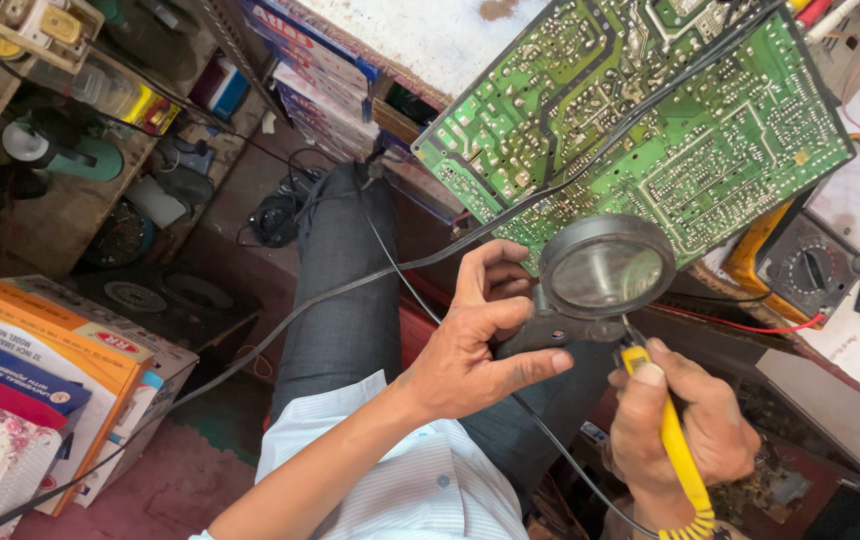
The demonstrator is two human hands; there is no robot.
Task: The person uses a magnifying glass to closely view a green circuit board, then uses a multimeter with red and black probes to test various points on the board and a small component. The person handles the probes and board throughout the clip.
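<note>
Head cam | L grip (pixel 480 345) clenched on magnifier (pixel 605 268) | R grip (pixel 685 425) grasping yellow probe (pixel 675 440) | under circuit board (pixel 650 110)

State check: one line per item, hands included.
Left hand: gripping magnifying glass handle.
Magnifying glass: held up in front of the board's lower edge.
Right hand: closed around yellow tool.
Yellow tool: tip up behind the lens.
Circuit board: tilted, solder side showing.
Multimeter: lying flat, red lead attached.

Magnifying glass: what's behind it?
Behind the magnifying glass lies the lower edge of the green circuit board, solder side up. Through the lens only a grey blur shows. The yellow tool's tip disappears behind the lens rim.
</note>
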